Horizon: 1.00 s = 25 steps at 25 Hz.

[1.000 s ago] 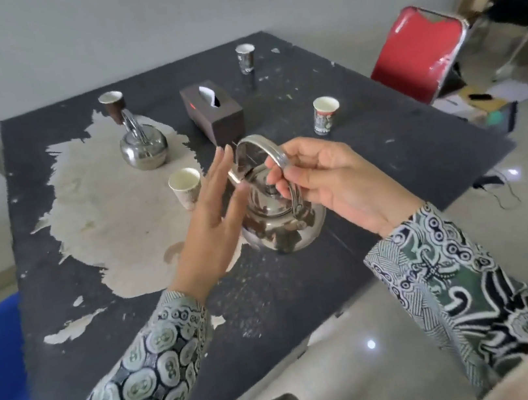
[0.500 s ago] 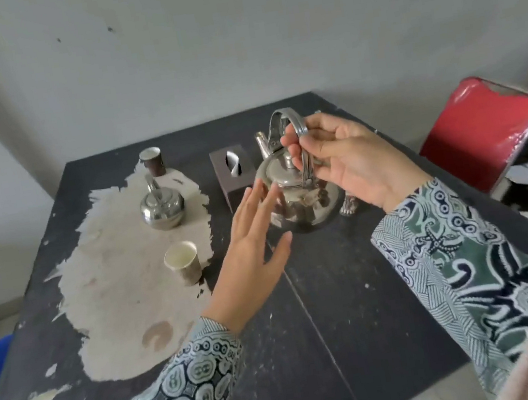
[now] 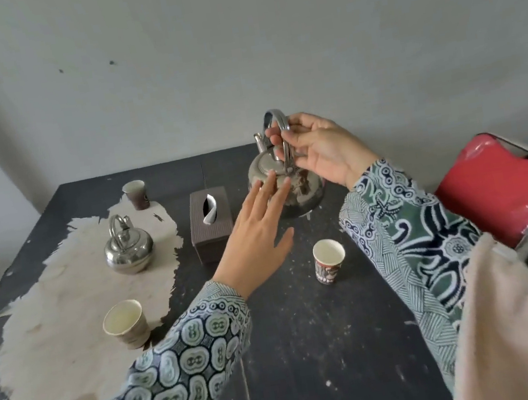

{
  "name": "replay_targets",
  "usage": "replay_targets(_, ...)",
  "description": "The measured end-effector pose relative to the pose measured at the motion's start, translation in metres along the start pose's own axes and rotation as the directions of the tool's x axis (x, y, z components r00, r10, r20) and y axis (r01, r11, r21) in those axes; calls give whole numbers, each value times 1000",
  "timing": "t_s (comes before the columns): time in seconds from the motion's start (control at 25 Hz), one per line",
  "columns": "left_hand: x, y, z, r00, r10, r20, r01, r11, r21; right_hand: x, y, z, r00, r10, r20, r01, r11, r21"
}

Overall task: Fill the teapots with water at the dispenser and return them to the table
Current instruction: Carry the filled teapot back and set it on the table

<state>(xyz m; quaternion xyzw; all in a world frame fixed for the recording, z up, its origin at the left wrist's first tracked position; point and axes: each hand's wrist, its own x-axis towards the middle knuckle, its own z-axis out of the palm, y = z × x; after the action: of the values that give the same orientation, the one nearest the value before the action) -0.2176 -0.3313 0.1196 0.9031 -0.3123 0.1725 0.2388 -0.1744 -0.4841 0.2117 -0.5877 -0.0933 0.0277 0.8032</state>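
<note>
A large steel teapot (image 3: 302, 190) is at the far middle of the dark table (image 3: 312, 346), at or just above its surface. My right hand (image 3: 320, 150) grips its arched handle from the right. My left hand (image 3: 258, 238) is spread flat with straight fingers, the fingertips at the pot's near left side. A smaller steel teapot (image 3: 128, 247) stands upright at the left on the table's worn pale patch, apart from both hands.
A brown tissue box (image 3: 212, 229) sits between the two pots. Paper cups stand at the front left (image 3: 125, 325), the front middle (image 3: 329, 263) and the far left (image 3: 135, 193). A red chair (image 3: 500, 188) is at the table's right. A grey wall rises behind.
My right hand has carried the large teapot away from me to the far middle of the table. My left hand has come off its spout side and followed it with straight fingers.
</note>
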Motion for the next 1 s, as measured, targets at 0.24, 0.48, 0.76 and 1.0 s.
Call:
replay_targets(0.24,62,-30,76,979,-132,158,109,984,143,66,46,-72,988,145,-56,-147,989,-24)
replay_targets(0.48,96,-68,157,875,-276,398,173,946,275,115,112,-140,924,379,-59,-383,910,-159)
replay_targets(0.76,104,-98,218,762,-338,552,145,920,363,138,173,-190,869,491,-63,-492,842,-223)
replay_targets(1.0,125,-116,243,724,-369,583,152,910,386,154,189,-212,872,465,-153,-487,856,-175)
